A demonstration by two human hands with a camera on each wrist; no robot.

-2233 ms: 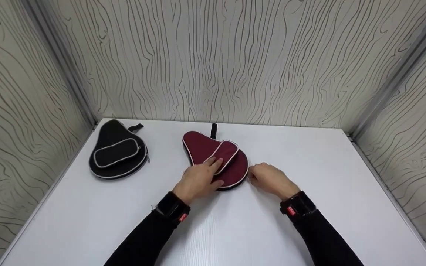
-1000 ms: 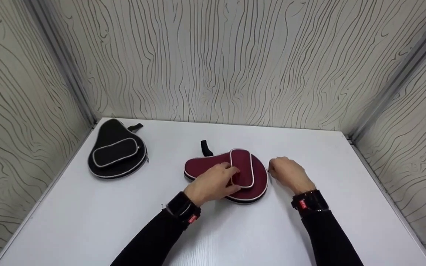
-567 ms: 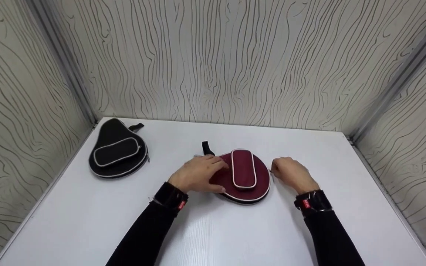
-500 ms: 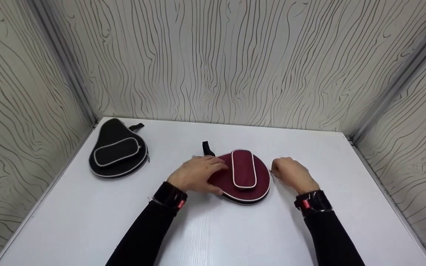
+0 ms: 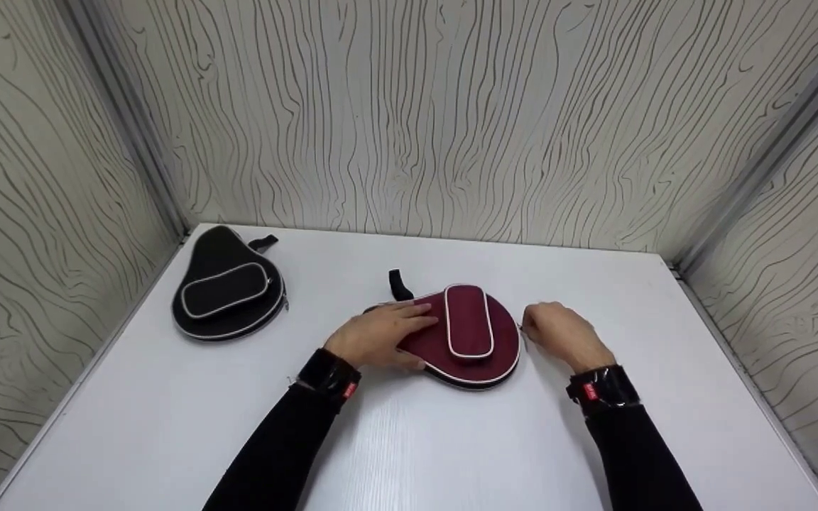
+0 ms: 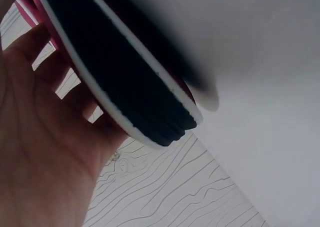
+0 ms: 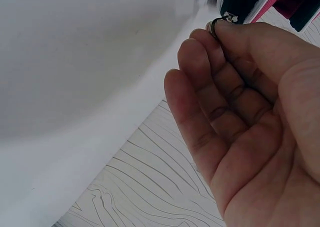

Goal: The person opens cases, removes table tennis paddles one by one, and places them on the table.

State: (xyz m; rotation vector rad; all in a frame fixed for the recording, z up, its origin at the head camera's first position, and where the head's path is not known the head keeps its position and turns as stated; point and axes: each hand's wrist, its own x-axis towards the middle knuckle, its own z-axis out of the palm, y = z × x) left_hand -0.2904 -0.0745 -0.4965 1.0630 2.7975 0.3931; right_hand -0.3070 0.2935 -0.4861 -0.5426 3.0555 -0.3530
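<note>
A maroon table tennis paddle case point(image 5: 424, 346) with white piping and a raised pocket point(image 5: 469, 321) lies on the white table, round end to the right. Across its narrow end rests my left hand point(image 5: 375, 335), fingers stretched over the top and thumb along the near side. The left wrist view shows the case's dark side wall point(image 6: 120, 72) beside that palm point(image 6: 45, 137). At the round end my right hand point(image 5: 558, 333) pinches a small zipper pull point(image 5: 521, 329) between thumb and forefinger. In the right wrist view the metal slider point(image 7: 230, 18) sits on the dark zipper side, other fingers curled.
A black paddle case point(image 5: 226, 284) of the same shape lies at the back left, its strap point(image 5: 262, 243) pointing right. A black strap point(image 5: 399, 285) sticks out behind the maroon case. Wood-patterned panels point(image 5: 395, 121) enclose the table point(image 5: 409, 454) at the back and sides.
The maroon case has turned and slid right and nearer. My left hand has gone from its pocket to the narrow end, fingers now flatter. My right hand moved right, still at the zipper pull.
</note>
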